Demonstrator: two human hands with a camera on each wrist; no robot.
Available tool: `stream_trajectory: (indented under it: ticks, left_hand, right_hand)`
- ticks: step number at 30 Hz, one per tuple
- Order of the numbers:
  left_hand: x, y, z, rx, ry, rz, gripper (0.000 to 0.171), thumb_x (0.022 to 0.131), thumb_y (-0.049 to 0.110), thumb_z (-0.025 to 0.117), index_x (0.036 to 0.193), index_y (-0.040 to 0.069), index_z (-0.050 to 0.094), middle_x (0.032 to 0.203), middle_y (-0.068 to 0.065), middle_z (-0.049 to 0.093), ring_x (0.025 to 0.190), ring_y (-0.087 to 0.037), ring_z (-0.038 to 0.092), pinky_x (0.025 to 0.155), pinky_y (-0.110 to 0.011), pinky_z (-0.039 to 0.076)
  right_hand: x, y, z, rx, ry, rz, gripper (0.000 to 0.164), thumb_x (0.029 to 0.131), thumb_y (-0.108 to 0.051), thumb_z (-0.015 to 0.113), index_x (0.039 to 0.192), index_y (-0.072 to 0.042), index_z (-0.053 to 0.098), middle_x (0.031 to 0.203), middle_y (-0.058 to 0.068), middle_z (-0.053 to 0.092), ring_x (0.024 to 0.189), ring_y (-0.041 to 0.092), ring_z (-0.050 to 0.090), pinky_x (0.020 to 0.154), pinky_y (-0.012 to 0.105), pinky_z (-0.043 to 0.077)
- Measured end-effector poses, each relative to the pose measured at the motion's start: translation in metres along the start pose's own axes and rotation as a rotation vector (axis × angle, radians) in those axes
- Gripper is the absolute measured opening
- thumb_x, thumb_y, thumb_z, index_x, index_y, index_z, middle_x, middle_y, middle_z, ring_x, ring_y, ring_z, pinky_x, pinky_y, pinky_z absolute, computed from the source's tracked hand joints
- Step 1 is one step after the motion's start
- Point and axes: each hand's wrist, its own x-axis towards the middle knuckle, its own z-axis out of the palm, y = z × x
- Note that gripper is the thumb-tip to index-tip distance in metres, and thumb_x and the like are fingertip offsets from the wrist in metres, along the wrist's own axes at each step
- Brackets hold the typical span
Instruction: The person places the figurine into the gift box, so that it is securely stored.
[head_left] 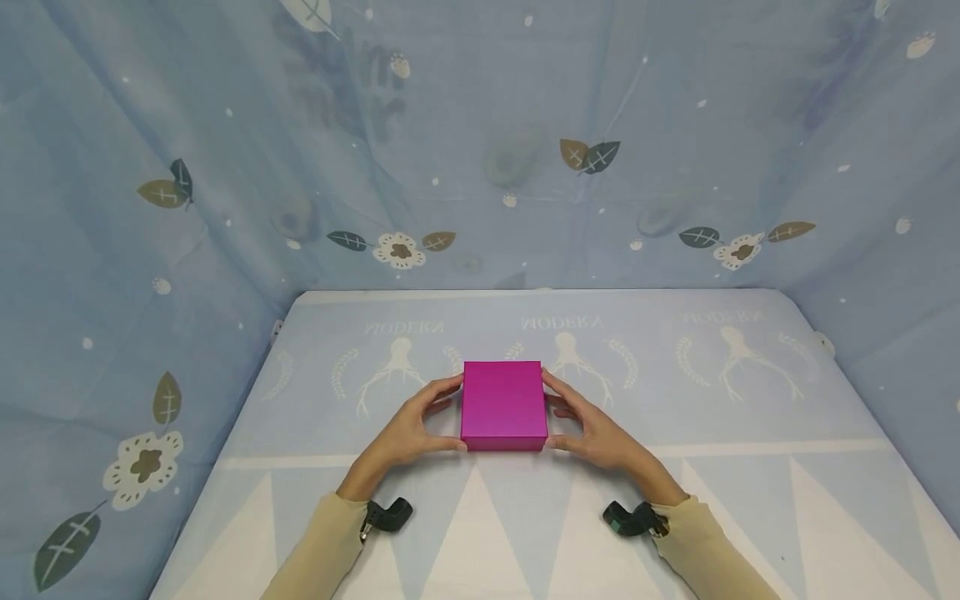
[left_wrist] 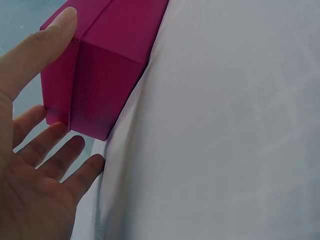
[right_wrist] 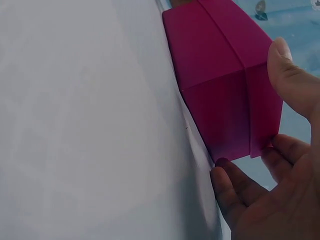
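A magenta lidded box [head_left: 504, 400] sits on the table in the head view, its plain lid [head_left: 502, 398] on top. My left hand [head_left: 408, 428] holds its left side, thumb at the near corner and forefinger at the far one. On the opposite side my right hand [head_left: 602, 435] does the same at the right corners. In the left wrist view the thumb [left_wrist: 55, 37] presses the lid's edge, with the other fingers spread. The right wrist view has the right thumb [right_wrist: 280, 60] on the lid's rim and fingertips at the far corner. A seam between lid and base shows there.
The table [head_left: 337, 500] wears a pale blue and white cloth with triangles and antler prints. Blue curtains [head_left: 480, 125] with leaves and flowers hang behind and at both sides. A dark wrist device [head_left: 390, 515] sits by each cuff.
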Motion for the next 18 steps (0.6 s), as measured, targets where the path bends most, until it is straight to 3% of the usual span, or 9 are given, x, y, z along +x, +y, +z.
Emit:
stream_trajectory:
  ticks: [7,11,18]
  left_hand:
    - [0.0004,-0.0114,-0.0007,-0.053,-0.014,-0.061,0.095,0.067,0.007,0.089,0.148,0.012,0.039,0.152,-0.011,0.04,0.14,-0.034,0.041,0.113,-0.041,0.038]
    - [0.0006,-0.0124,-0.0003,-0.064,-0.013,-0.069,0.095,0.067,0.009,0.089,0.148,0.014,0.04,0.153,-0.009,0.039,0.137,-0.034,0.044,0.113,-0.041,0.038]
    - [0.0001,-0.0112,-0.0019,-0.078,-0.012,-0.086,0.095,0.067,0.009,0.089,0.148,0.015,0.04,0.153,-0.009,0.039,0.136,-0.034,0.045,0.113,-0.043,0.038]
  right_hand:
    - [-0.0033,0.0104,-0.0013,-0.03,-0.021,0.064,0.095,0.087,-0.017,0.075,0.158,-0.016,0.013,0.164,0.01,0.018,0.139,0.037,0.041,0.11,0.046,0.04]
    - [-0.0042,0.0092,-0.0031,-0.049,-0.033,0.092,0.095,0.088,-0.024,0.074,0.158,-0.019,0.012,0.163,0.01,0.019,0.139,0.033,0.042,0.11,0.042,0.04]
    - [-0.0012,0.0101,-0.0053,-0.02,-0.052,0.065,0.096,0.087,-0.02,0.075,0.158,-0.017,0.011,0.164,0.01,0.014,0.141,0.037,0.037,0.109,0.039,0.04]
